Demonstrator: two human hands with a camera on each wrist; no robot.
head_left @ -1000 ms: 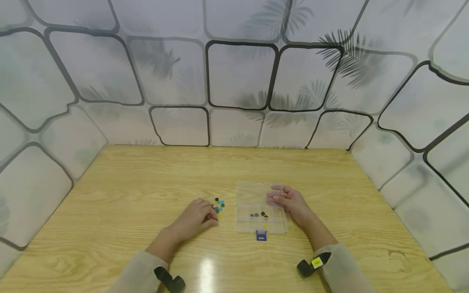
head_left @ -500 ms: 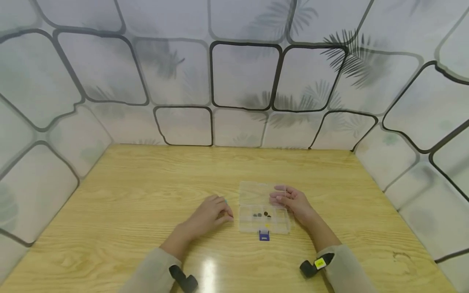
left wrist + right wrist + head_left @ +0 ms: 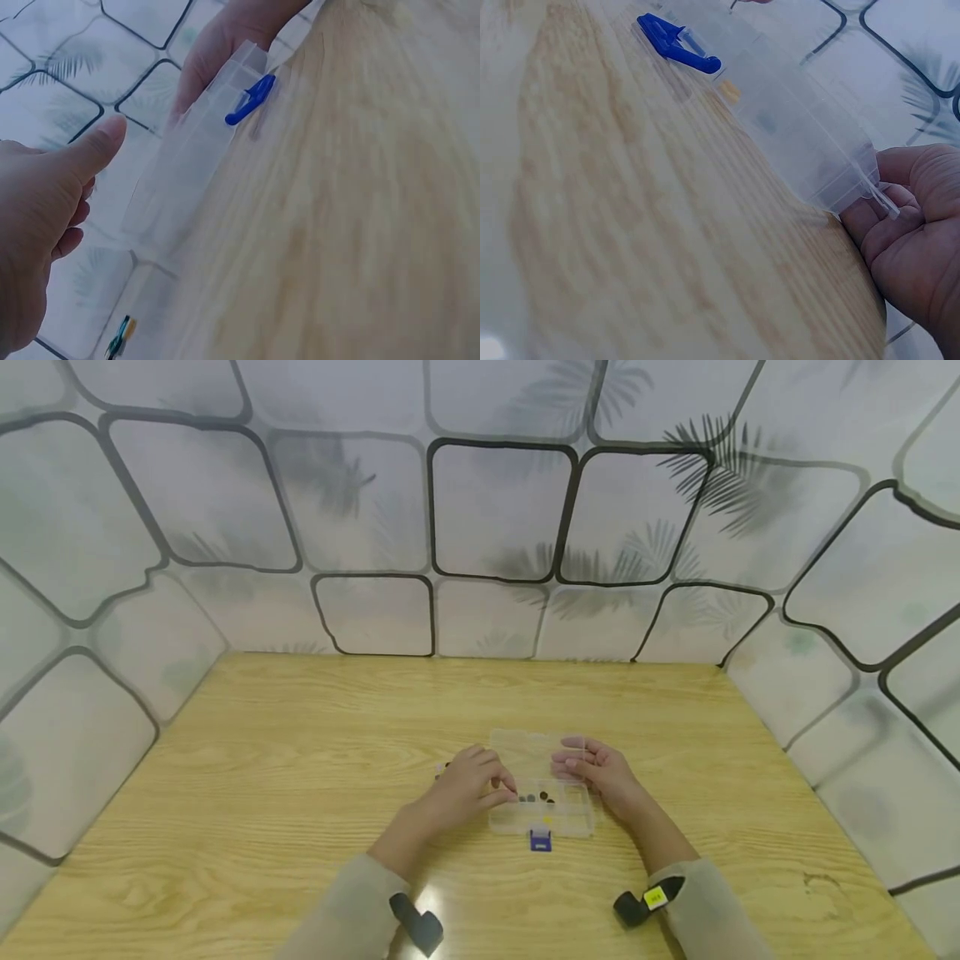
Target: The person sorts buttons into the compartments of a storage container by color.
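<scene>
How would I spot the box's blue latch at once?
Find the wooden table, then the clear plastic box open on it, with the right hand at its right end. The blue latch sits midway along the box's edge nearest the wearer. Its solid blue stands out from the clear plastic, and it juts outward, unlike the small dark pieces inside.

One box [image 3: 573, 814], one latch [image 3: 540, 840], two cameras [image 3: 632, 910]; in box, four visible dark discs [image 3: 531, 797], one yellow disc [image 3: 729, 91].

- Table [image 3: 300, 735]: yellowish wood grain
- Glare [image 3: 430, 900]: bright, near the table's front
- Mark [image 3: 819, 883]: curved, on the table's right
- Walls [image 3: 502, 510]: pale, dark rounded outlines
- Fronds [image 3: 712, 472]: grey, printed
</scene>
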